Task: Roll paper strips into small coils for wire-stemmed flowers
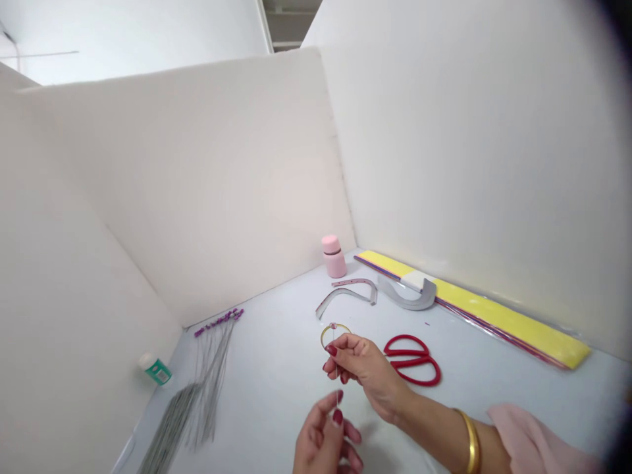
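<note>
Two bare hands with dark red nails work above a pale table (276,368) enclosed by white panels (237,197), and all clock directions here are taken from the right hand. The right hand (368,375) grips, between thumb and fingers, a thin yellow strip (324,336) curved into a loop, which stands out at 10 o'clock with a small pinkish knot at its top. A fine wire (337,385) hangs down from that knot past the right fingertips. The left hand (326,438), at 7 o'clock, has its thumb and index fingertips at the wire's lower end; whether they pinch it cannot be told. A gold bangle (473,441) circles the right forearm below a pink sleeve (533,434). Scissors with red handles (412,362) lie just beside the hand at 3 o'clock. A long yellow pack (474,304) stretches along the panel at 2 o'clock, with a grey curved strip (417,301) at 1 o'clock. Toward 11 o'clock are a thin bent strip (340,291) and, beyond it, a pink bottle (334,260). Well apart at 9 o'clock lie purple-tipped wires (222,320), a grey wire bundle (170,428) and a green-and-white container (158,372).
</note>
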